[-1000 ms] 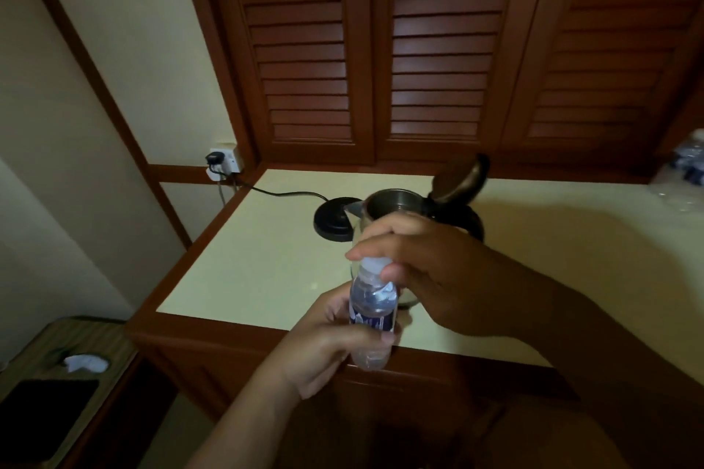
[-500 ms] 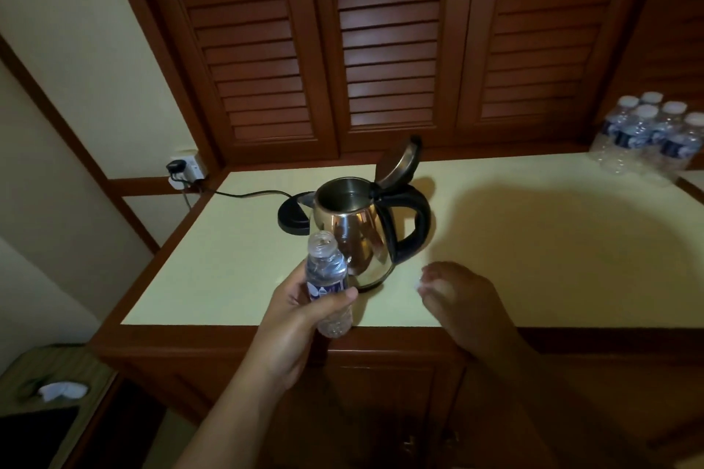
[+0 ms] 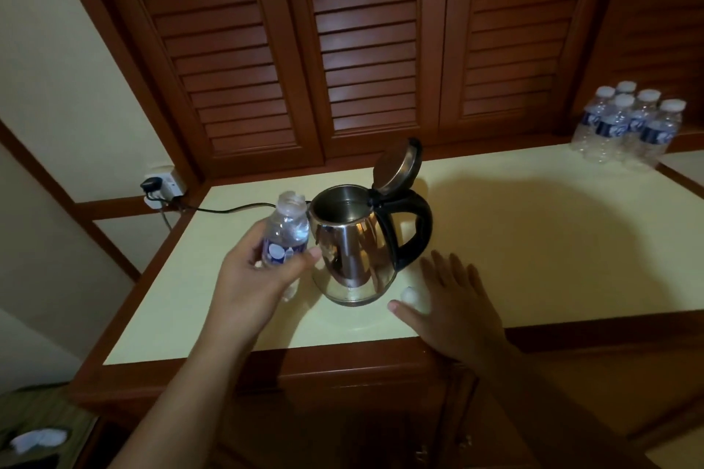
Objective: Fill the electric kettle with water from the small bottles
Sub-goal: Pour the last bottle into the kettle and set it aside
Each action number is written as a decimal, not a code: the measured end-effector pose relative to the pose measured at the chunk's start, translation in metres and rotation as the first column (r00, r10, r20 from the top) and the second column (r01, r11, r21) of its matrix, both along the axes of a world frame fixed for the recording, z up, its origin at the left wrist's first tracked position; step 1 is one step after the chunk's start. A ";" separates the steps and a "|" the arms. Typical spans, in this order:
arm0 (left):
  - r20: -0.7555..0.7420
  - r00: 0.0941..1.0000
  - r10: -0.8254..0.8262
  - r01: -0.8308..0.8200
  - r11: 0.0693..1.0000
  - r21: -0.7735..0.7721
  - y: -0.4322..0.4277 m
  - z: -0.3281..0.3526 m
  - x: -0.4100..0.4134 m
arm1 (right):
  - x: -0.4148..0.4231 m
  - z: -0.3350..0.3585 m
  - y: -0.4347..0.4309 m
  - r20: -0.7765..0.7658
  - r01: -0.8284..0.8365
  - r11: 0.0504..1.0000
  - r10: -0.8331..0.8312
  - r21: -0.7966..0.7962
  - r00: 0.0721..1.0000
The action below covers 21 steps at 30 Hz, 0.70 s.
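Observation:
A steel electric kettle (image 3: 352, 244) with a black handle stands on the pale countertop (image 3: 533, 240), its lid tipped up and open. My left hand (image 3: 253, 278) grips a small uncapped water bottle (image 3: 286, 230), held upright just left of the kettle's rim. My right hand (image 3: 453, 308) lies flat on the counter right of the kettle, fingers spread. A small white bottle cap (image 3: 410, 295) sits on the counter at its thumb side.
Several sealed small bottles (image 3: 628, 126) stand at the counter's far right. A black power cord (image 3: 228, 207) runs from a wall socket (image 3: 162, 187) towards the kettle. Louvred wooden doors rise behind the counter. A low side table with a tissue (image 3: 38, 440) sits lower left.
My right hand twisted the cap off, moved right and set it on the counter, then spread flat. My left hand carried the open bottle up beside the kettle's rim.

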<state>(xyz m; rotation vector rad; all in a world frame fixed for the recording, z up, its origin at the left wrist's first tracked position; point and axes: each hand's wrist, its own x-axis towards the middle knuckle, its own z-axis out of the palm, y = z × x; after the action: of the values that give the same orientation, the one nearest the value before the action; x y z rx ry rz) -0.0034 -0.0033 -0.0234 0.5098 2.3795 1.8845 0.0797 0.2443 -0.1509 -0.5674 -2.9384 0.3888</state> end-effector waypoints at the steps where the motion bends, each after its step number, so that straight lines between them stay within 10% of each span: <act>1: -0.023 1.000 0.007 -0.008 0.999 -0.034 -0.001 0.003 -0.005 | -0.001 -0.001 0.000 0.012 0.000 1.000 0.000 0.015 1.000; 8: -0.231 0.970 0.077 -0.159 0.918 -0.363 0.002 0.018 -0.043 | -0.002 -0.002 0.002 0.049 -0.007 0.999 0.005 0.043 0.999; 13: -0.447 0.894 0.028 -0.339 0.695 -0.635 0.009 0.028 -0.059 | -0.002 -0.002 0.003 0.047 0.000 0.996 -0.005 0.085 0.999; 21: -0.644 0.757 -0.110 -0.519 0.497 -0.695 0.009 0.031 -0.066 | -0.001 -0.005 0.005 0.044 -0.008 0.995 0.003 0.098 0.999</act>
<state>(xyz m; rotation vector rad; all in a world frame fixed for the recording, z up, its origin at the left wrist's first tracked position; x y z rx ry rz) -0.0696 0.0056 0.0079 0.8004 3.4916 0.2458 0.0783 0.2493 -0.1556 -0.5621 -2.9816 0.2341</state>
